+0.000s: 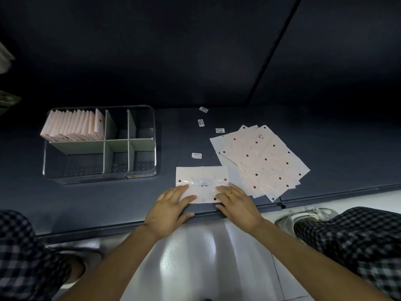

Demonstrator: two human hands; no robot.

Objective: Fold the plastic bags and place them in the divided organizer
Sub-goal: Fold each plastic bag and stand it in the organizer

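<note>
Item: plastic bag (pixel 200 183), part-folded, on the bench (pixel 130 203)
We press it under both flat hands, left (pixel 171 207) and right (pixel 235 204) (fingers straight); unfolded bags (pixel 260 159) just right of them.

Glossy crinkled plastic bag (pixel 201 183), clear hard plastic organizer (pixel 99 144), matt dark table (pixel 130 203), glossy white floor (pixel 195 257)

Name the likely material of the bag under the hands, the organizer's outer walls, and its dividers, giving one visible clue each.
Bag: thin glossy plastic film, probably; it shows glare and creases.
Organizer walls: clear hard plastic, perhaps acrylic; the table shows through.
Dividers: opaque, matte, pale rigid sheet, likely plastic; not certain.
</note>
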